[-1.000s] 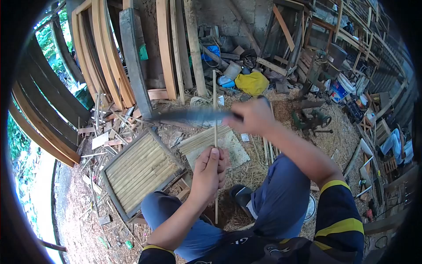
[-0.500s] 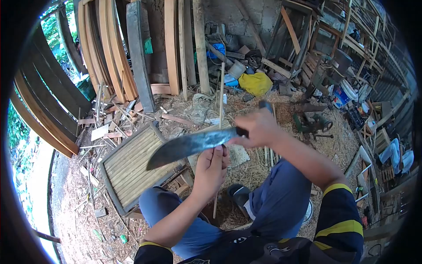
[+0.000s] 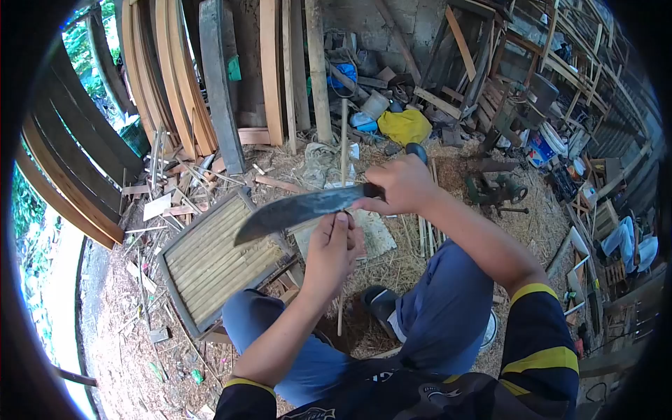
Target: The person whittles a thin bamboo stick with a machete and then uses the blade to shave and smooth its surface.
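Note:
My right hand (image 3: pixel 400 185) is wrapped round the dark handle of a machete (image 3: pixel 297 211), whose wide blade points left. In my left hand (image 3: pixel 332 248) is a thin bamboo stick (image 3: pixel 344 143), upright in view, its lower end showing below my wrist. The blade crosses the stick just above my left fingertips and hides a short part of it. Both hands are closed and close together, in front of my knees.
A framed bamboo-slat panel (image 3: pixel 217 266) lies to the left. Wood shavings and offcuts cover the ground. Tall planks (image 3: pixel 271 77) lean at the back, near a yellow cloth (image 3: pixel 404 127). A bench vise (image 3: pixel 495 192) is at the right.
The machete and my right hand have shifted slightly down and left, and the blade lies a little flatter. My left hand and the stick have moved slightly left.

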Motion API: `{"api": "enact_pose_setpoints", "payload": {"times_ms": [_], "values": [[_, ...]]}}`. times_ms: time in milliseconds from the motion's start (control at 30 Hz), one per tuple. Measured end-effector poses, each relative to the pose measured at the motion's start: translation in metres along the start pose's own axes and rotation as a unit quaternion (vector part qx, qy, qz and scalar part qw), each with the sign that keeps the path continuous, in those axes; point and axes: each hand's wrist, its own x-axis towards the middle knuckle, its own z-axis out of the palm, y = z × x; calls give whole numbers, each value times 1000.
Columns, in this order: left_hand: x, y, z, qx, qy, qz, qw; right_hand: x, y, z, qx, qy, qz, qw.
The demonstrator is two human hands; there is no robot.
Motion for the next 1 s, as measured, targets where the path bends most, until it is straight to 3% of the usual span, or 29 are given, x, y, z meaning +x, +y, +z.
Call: {"api": "enact_pose_setpoints", "payload": {"times_ms": [100, 133, 267, 367, 400, 467, 533, 633, 667, 767, 867, 967, 1000], "values": [[3, 0, -1, -19, 2, -12, 1000, 0, -18, 7, 35, 44, -11, 998], [1, 0, 0, -7, 0, -13, 1000, 0, -23, -6, 35, -2, -10, 999], [-4, 8, -4, -50, -13, -48, 998, 11, 22, 8, 66, 12, 172, 983], [-3, -4, -3, 18, -20, -21, 999, -5, 3, 6, 72, 43, 32, 996], [0, -7, -4, 42, -13, 3, 999, -6, -5, -5, 44, -38, 4, 998], [2, -14, -11, 95, -3, 41, 995, -2, 10, -2, 46, -16, 84, 995], [-2, -14, -11, 82, -6, 22, 996, 6, 27, 1, 65, 26, 185, 980], [-5, -4, -3, 44, -17, 5, 999, -8, 12, -5, 57, 44, 42, 996], [-8, -1, -1, 33, -22, -4, 999, -12, 6, -12, 33, -4, 26, 999], [-11, 6, 0, 19, -21, -63, 998, -6, 34, -5, 33, 8, 168, 985], [-9, -3, 4, 10, -20, -16, 1000, -18, 36, -5, 57, 23, 174, 983], [-4, -9, -4, 108, -22, 44, 993, -23, 21, -14, 35, 16, 7, 999], [-4, -9, -6, 102, -29, 33, 994, -19, 27, -12, 45, -2, 71, 996]]}}
